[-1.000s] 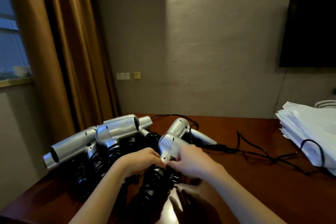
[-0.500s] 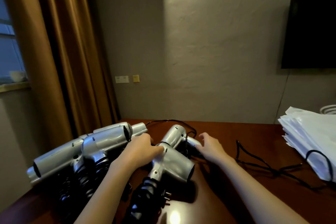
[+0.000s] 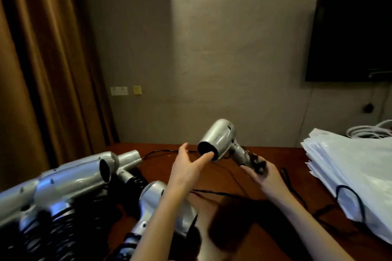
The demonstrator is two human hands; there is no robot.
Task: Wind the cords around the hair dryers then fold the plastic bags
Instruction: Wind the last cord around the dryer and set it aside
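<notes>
A silver hair dryer (image 3: 220,140) is held above the table (image 3: 275,154) by its handle in the right hand (image 3: 262,176), fingers curled round it. Its nozzle is touched by the left hand (image 3: 187,167), fingers straight. Plastic bags (image 3: 356,176) are stacked at rt; other dryers (image 3: 70,180) lie at left w/ cords wound.

We see a dim, warm-toned room with soft shadows pooling on the surface (image 3: 265,176). Motion blur smears the hands and lower edge. Wide-angle distortion bends the curtain (image 3: 42,70) at left.

Silver hair dryer (image 3: 219,139), black cord (image 3: 214,193)
</notes>
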